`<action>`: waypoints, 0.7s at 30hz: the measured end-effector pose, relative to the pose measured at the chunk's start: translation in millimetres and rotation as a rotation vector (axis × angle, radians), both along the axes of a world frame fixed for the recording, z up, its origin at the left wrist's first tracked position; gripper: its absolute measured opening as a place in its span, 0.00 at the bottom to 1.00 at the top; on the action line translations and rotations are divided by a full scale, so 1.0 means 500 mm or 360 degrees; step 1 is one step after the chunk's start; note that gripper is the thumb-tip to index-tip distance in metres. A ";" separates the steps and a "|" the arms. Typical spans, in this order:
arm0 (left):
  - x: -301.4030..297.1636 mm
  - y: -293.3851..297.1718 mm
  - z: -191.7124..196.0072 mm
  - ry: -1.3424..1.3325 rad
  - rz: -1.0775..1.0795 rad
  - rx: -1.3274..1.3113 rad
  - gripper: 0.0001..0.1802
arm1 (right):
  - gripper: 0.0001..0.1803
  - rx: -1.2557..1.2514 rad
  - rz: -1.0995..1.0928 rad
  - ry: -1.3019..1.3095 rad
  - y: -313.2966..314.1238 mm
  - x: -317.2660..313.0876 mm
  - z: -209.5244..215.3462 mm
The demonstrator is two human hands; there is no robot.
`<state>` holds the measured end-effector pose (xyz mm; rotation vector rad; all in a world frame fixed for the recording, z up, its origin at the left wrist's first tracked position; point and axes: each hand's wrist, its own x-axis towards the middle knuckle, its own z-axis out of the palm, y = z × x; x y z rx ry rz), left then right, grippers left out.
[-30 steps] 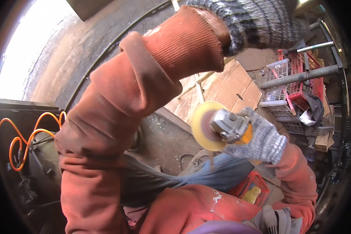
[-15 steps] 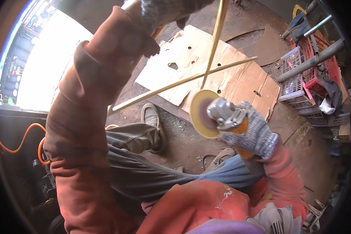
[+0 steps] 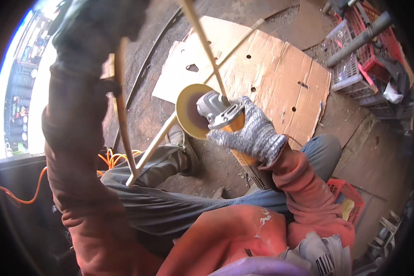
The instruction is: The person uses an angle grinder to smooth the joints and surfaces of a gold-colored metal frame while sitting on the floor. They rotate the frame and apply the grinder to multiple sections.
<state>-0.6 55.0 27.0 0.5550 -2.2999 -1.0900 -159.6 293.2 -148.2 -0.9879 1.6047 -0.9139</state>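
Note:
My right hand (image 3: pixel 253 131), in a grey knitted glove, is closed round the orange body of an angle grinder (image 3: pixel 223 108). Its yellowish disc (image 3: pixel 191 110) faces left, beside a frame of thin, brass-coloured bars (image 3: pixel 154 145). Two bars cross just above the disc. One corner of the frame comes down over my trouser leg; whether it touches cannot be told. At the upper left, my left hand (image 3: pixel 108 27) is dark and blurred. A bar of the raised frame runs up into it, and its fingers are mostly hidden.
A flattened cardboard sheet (image 3: pixel 280 73) with holes lies on the dirty floor ahead. Plastic crates (image 3: pixel 347 73) and a grey pipe (image 3: pixel 359 41) stand at the right. An orange cord (image 3: pixel 110 158) coils by my left leg. Near my right elbow is a red basket (image 3: pixel 356 202).
My left hand has moved left, and the frame has turned and swung left and nearer with it. The grinder in my right hand has shifted left and slightly up.

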 end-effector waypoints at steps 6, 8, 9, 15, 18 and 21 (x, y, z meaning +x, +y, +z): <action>0.127 -0.157 -0.048 -0.0392 0.0413 -0.0102 0.28 | 0.28 0.0117 -0.0384 -0.1293 0.026 0.036 -0.126; 0.161 -0.165 -0.062 -0.0646 0.0632 -0.0279 0.26 | 0.28 -0.0001 -0.0663 -0.1502 0.013 0.060 -0.182; 0.181 -0.153 -0.063 -0.0755 0.0751 -0.0392 0.25 | 0.27 0.0146 -0.0681 -0.1523 -0.001 0.055 -0.173; 0.220 -0.073 -0.043 -0.0302 0.1227 0.0281 0.21 | 0.29 -0.0033 -0.0869 -0.1792 -0.043 0.107 -0.236; 0.178 -0.005 -0.051 -0.0613 0.1438 0.0034 0.20 | 0.36 0.0058 -0.0609 -0.1494 -0.078 0.133 -0.249; 0.242 -0.025 -0.051 -0.0278 0.1328 0.0385 0.18 | 0.37 0.0022 -0.0692 -0.1310 -0.080 0.137 -0.264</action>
